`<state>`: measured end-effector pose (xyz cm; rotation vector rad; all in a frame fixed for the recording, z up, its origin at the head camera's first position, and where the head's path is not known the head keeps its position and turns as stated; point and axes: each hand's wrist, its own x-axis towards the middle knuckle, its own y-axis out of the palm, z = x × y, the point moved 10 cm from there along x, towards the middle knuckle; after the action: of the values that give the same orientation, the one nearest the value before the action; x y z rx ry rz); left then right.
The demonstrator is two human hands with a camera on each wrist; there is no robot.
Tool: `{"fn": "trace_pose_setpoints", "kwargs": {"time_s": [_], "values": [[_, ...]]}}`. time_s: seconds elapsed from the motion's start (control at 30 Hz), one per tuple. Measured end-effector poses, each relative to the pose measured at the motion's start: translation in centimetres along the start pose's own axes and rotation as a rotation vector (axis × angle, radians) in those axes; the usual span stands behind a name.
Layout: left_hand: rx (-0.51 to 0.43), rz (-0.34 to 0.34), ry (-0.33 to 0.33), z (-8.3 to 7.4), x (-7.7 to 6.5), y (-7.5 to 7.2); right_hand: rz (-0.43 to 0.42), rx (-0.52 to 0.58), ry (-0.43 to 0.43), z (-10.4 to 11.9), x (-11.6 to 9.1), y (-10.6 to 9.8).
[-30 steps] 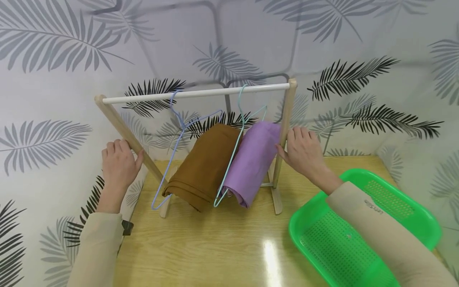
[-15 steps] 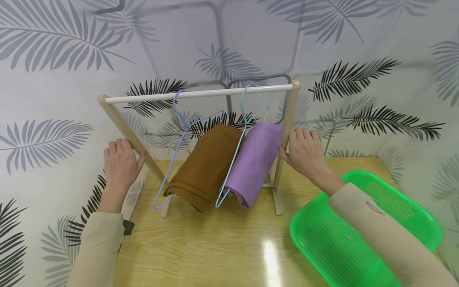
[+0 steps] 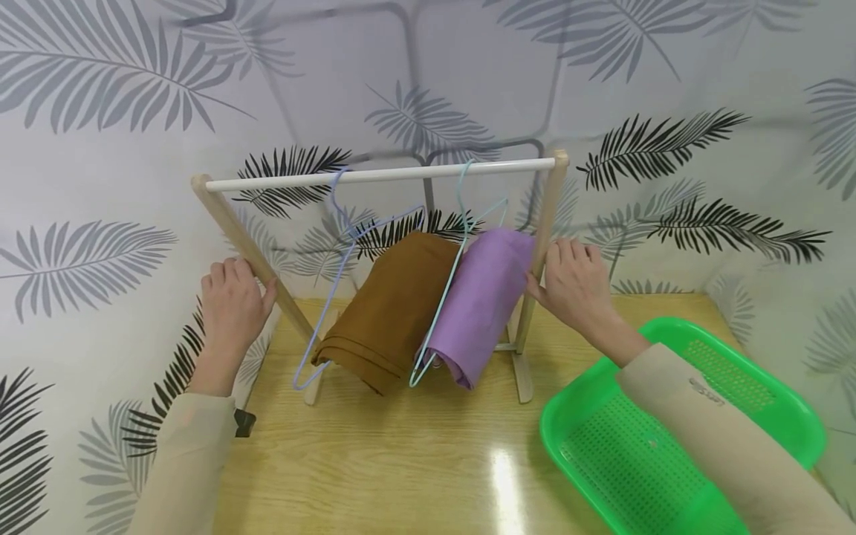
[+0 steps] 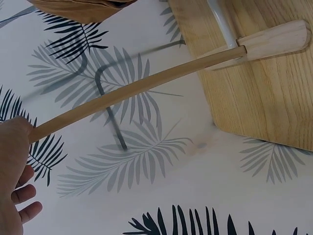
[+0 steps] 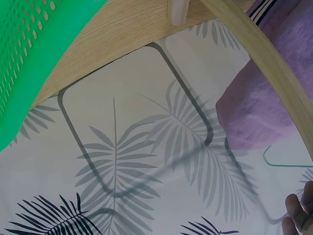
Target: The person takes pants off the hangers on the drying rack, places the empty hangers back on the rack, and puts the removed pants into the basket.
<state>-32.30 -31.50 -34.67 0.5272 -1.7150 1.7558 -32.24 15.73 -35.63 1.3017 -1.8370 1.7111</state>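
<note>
A small wooden clothes rack [image 3: 388,174] with a white rail stands on the table. My left hand [image 3: 230,305] grips its left post [image 4: 122,93], thumb on the near side. Around the right post [image 3: 548,223] my right hand [image 3: 578,286] holds on; in the right wrist view only some fingertips [image 5: 298,210] show. From the rail hang a blue hanger [image 3: 334,286] bearing a folded brown cloth [image 3: 397,305] and a mint-green hanger [image 3: 444,297] bearing a folded purple cloth [image 3: 484,297].
A green perforated plastic basket [image 3: 551,427] stands at the table's right, under the right forearm. The wooden table [image 3: 374,468] meets a leaf-patterned wall covering [image 3: 468,59] behind the rack.
The rack has shifted slightly to the right with both hangers and cloths, both hands moving along with it. The basket stays where it was.
</note>
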Motion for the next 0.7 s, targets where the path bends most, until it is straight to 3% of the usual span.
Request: {"fn": "trace_pose_setpoints", "kwargs": {"time_s": [0.4, 0.7], "values": [[-0.017, 0.019, -0.019, -0.6, 0.1, 0.4, 0.016, -0.027, 0.012, -0.5, -0.5, -0.1], [0.011, 0.001, 0.006, -1.3, 0.2, 0.3, 0.045, -0.032, 0.027, -1.0, -0.6, -0.2]]}}
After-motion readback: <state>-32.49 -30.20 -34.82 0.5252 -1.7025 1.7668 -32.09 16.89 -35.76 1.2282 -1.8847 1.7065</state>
